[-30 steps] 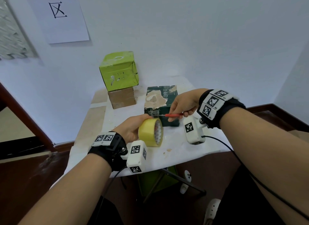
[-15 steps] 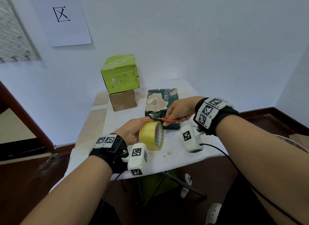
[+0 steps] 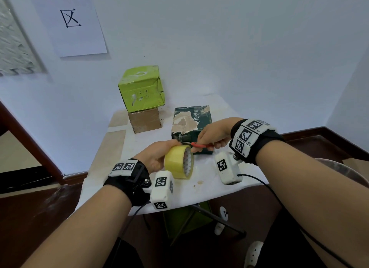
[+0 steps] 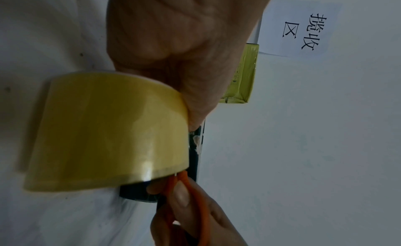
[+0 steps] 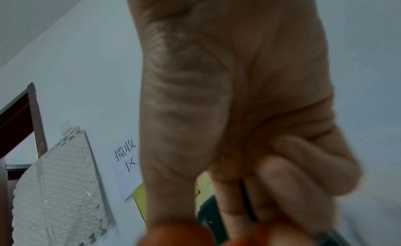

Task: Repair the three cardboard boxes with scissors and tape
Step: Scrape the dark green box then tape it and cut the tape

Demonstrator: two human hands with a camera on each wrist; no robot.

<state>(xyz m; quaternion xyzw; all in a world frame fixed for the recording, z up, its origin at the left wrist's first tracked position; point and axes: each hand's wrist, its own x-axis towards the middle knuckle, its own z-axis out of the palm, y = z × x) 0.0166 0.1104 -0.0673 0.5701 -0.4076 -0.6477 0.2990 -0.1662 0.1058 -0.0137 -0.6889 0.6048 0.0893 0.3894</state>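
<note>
On the left, the green box (image 3: 141,88) sits on top of the brown box (image 3: 144,119) at the back of the desk (image 3: 111,158).

Next comes the left hand (image 3: 157,158). Its fingers are wrapped around the yellow tape roll (image 3: 178,161), holding it up just above the desk. To do this well, I think this hand should hold the roll still and keep the loose end pulled tight, so the cut comes out straight.

Then come the scissors (image 3: 199,145), with the blades right at the top edge of the roll. The right hand (image 3: 213,135) grips the orange handles with its fingers curled through them. One slow, clean snip looks best, with the blades kept away from the left thumb.

Behind the hands, the dark green box (image 3: 191,118) with its torn top lies on the desk, waiting for tape.
</note>
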